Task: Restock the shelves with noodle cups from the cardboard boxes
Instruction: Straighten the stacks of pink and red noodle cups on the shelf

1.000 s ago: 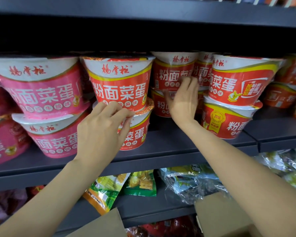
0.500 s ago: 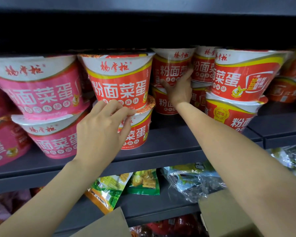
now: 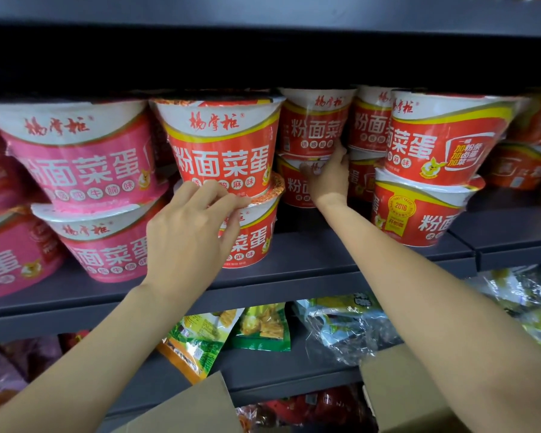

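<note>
Red noodle cups (image 3: 222, 145) are standing stacked two high on the dark shelf (image 3: 325, 260); the left hand (image 3: 188, 239) is gripping the front lower cup (image 3: 250, 235), the right hand (image 3: 328, 176) is pressing, fingers spread, against the rear stack (image 3: 313, 129); cardboard box flaps (image 3: 400, 389) are lying below

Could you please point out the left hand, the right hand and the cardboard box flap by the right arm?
left hand (image 3: 188, 232): head view, back of the hand.
right hand (image 3: 331, 179): head view, back of the hand.
cardboard box flap (image 3: 397, 389): head view, flat brown face.
</note>
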